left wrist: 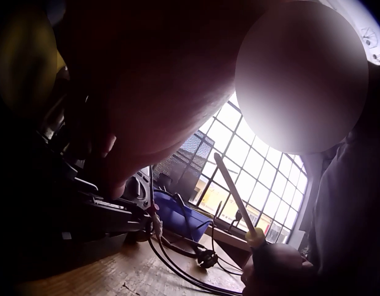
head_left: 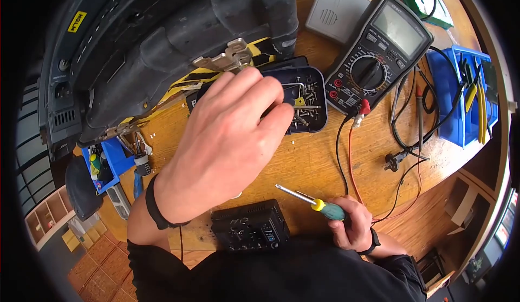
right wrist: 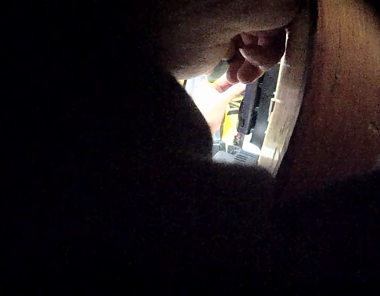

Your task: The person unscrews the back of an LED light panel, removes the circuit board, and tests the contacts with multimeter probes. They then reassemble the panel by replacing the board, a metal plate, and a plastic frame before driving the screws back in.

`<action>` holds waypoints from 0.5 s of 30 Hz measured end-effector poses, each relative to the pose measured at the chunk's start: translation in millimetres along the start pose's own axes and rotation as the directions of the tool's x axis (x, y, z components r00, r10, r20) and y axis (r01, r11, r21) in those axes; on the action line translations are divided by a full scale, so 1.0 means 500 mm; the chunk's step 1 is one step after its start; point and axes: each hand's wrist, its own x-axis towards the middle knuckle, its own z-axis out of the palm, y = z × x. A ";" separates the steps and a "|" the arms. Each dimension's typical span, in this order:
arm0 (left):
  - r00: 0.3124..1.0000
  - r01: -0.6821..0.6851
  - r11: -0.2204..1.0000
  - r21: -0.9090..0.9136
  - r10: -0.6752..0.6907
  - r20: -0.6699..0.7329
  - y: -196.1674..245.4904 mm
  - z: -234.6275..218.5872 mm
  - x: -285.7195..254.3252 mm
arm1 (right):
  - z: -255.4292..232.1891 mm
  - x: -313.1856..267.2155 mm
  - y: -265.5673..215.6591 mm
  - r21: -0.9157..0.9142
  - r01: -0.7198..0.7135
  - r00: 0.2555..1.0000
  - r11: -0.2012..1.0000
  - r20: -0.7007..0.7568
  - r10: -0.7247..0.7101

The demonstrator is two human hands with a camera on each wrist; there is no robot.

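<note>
My left hand (head_left: 230, 131) reaches over a dark blue box (head_left: 325, 99) of loose screws (head_left: 311, 93), back of the hand up and fingers bent down toward it. The fingertips are hidden in the head view, and I cannot tell whether they pinch anything. Low at the front edge of the table, my right hand (head_left: 355, 223) grips a screwdriver (head_left: 331, 210) by its green and yellow handle. Its bare shaft points up and to the left, and the tip is in the air. The left wrist view also has this screwdriver (left wrist: 234, 191), upright against the window.
A multimeter (head_left: 374, 58) with red and black leads stands right of the box. Behind my left hand is a large black case (head_left: 216, 26) with a metal latch. A small black device (head_left: 249, 226) lies in front. Blue bins (head_left: 452, 118) and cables flank the right side.
</note>
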 end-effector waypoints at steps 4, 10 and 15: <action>0.999 -0.017 0.997 -0.081 0.014 -0.035 -0.014 0.024 0.036 | 0.001 0.000 0.000 0.017 0.004 1.000 1.000 -0.004 -0.004; 0.997 -0.054 0.998 -0.043 0.056 0.050 -0.010 0.051 0.065 | -0.002 -0.003 0.005 0.029 0.005 1.000 1.000 0.004 -0.005; 0.998 -0.028 1.000 0.013 0.027 0.054 -0.007 0.040 0.054 | -0.002 -0.002 0.008 0.077 0.011 1.000 0.997 0.012 -0.012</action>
